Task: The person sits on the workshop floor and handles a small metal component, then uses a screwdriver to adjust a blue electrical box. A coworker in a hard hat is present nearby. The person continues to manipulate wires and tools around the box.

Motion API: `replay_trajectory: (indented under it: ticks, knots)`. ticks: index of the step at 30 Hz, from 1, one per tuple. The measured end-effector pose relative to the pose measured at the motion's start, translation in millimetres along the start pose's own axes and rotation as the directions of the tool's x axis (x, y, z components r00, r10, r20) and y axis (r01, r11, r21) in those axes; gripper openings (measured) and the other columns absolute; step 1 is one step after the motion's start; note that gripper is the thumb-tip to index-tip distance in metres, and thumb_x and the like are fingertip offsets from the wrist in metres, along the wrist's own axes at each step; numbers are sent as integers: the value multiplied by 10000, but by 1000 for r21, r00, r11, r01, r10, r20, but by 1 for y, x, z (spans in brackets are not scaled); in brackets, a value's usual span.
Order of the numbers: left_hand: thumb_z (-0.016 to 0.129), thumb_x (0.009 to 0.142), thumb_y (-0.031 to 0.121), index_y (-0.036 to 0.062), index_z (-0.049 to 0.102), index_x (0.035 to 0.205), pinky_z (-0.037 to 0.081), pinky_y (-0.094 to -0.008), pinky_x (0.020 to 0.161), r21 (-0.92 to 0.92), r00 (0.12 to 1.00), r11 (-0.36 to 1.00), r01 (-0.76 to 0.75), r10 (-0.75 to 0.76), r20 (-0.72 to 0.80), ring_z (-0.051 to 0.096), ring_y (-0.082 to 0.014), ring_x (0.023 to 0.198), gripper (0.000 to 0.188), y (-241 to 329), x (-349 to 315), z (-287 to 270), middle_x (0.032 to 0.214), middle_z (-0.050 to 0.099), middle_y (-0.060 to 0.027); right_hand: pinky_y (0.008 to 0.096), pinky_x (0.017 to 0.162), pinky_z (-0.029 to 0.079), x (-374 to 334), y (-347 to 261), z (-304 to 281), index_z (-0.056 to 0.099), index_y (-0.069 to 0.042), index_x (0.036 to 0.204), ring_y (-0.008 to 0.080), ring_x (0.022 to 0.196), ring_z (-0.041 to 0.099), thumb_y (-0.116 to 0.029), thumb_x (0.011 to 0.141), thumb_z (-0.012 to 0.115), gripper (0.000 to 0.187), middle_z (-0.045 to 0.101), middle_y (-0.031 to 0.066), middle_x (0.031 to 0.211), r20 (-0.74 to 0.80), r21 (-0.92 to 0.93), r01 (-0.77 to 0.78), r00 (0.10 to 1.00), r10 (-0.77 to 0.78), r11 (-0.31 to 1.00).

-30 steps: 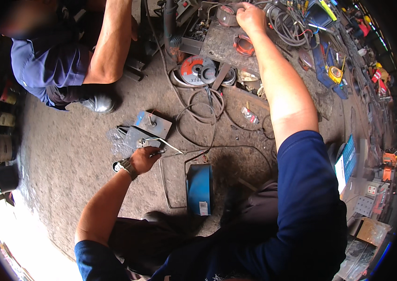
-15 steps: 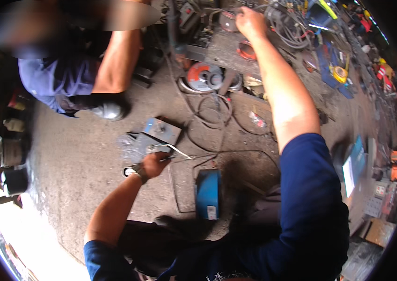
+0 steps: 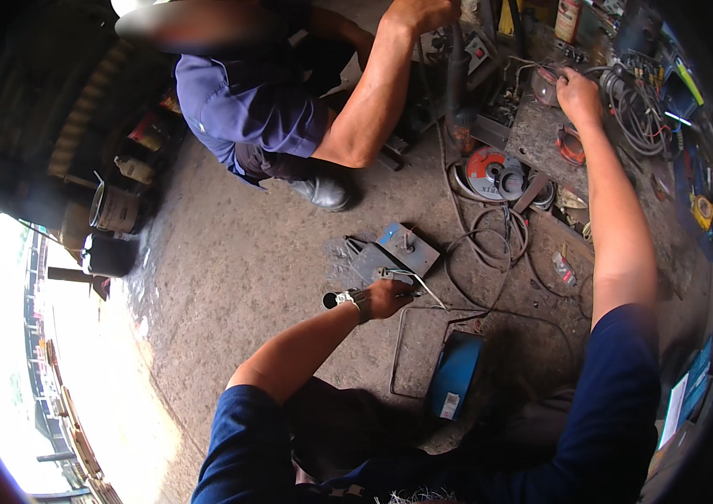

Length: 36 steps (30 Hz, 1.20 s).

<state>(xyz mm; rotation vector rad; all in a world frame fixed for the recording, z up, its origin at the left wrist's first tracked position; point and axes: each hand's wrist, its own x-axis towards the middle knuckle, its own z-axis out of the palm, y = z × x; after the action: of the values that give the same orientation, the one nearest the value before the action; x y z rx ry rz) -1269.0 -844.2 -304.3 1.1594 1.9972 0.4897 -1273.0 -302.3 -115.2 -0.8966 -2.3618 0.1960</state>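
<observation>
My left hand [image 3: 388, 298], with a watch at the wrist, is low over the floor beside a grey metal plate [image 3: 417, 246] with an upright bolt-like stub. Its fingers are curled; what they hold is hidden. A thin whitish rod [image 3: 430, 290] slants past the fingertips, and a dark-mouthed tube end [image 3: 330, 300] shows by the watch. Far right, my right hand [image 3: 581, 94] reaches onto a worn workbench [image 3: 533, 134]. Closed fingers meet the edge of a round dark red object [image 3: 545, 86]; whether they grip it is unclear. Nearer me on the bench lies an orange-red ring [image 3: 570, 145].
A person in a blue shirt [image 3: 247, 109] crouches at the far left. A red-and-grey disc [image 3: 491, 174] and looped cables [image 3: 491, 244] lie by the bench. Nearer me stands a blue box [image 3: 455, 374]. Buckets [image 3: 114, 208] line the left side; a tape measure [image 3: 702, 210] lies right.
The whole view has shifted, so the scene sits farther right and somewhat lower. Both hands keep nearly the same places beside the plate and on the bench. The other person's arm is still raised.
</observation>
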Motion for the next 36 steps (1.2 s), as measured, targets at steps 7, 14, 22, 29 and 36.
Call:
replay_trajectory:
  ticks: [7,14,22,29,36]
  knots:
    - [639,963,362,108,672,1271,517,-385,1002,-29,1000,999,22,-23,-2,659,-303,1148,401,3,1,0,1249,688,-140,498,921,528,-9,-21,-17,705,-172,1212,404,1067,663,-398,924,615,377,711,206,1107,152,-109,-25,987,41,994]
    - [645,960,362,103,683,1253,522,-384,992,-19,1000,1000,14,-14,11,663,-299,1141,393,3,3,-2,1243,690,-145,494,944,521,-7,-18,-15,669,-190,1280,386,1132,643,-359,931,627,389,695,197,1181,184,-156,-22,982,51,988]
    - [642,963,369,113,660,1294,507,-380,1012,3,995,997,74,-74,73,649,-291,1166,418,2,5,-5,1266,680,-140,515,951,515,-7,-23,-15,621,-228,1346,378,1160,631,-355,966,604,401,678,164,1240,226,-195,-40,970,85,980]
    - [631,967,372,121,646,1319,486,-381,1042,-22,992,995,94,-92,81,626,-293,1207,433,4,1,-2,1304,661,-140,525,935,516,-10,-23,-16,634,-222,1320,381,1151,633,-365,976,595,375,681,158,1231,231,-176,-43,969,84,983]
    - [629,967,369,118,652,1312,484,-380,1046,-37,993,995,94,-91,79,625,-291,1210,427,5,-2,1,1301,663,-140,513,894,513,-19,-27,-20,697,-185,1209,413,1055,656,-366,948,639,323,709,205,1085,196,-80,-47,979,62,996]
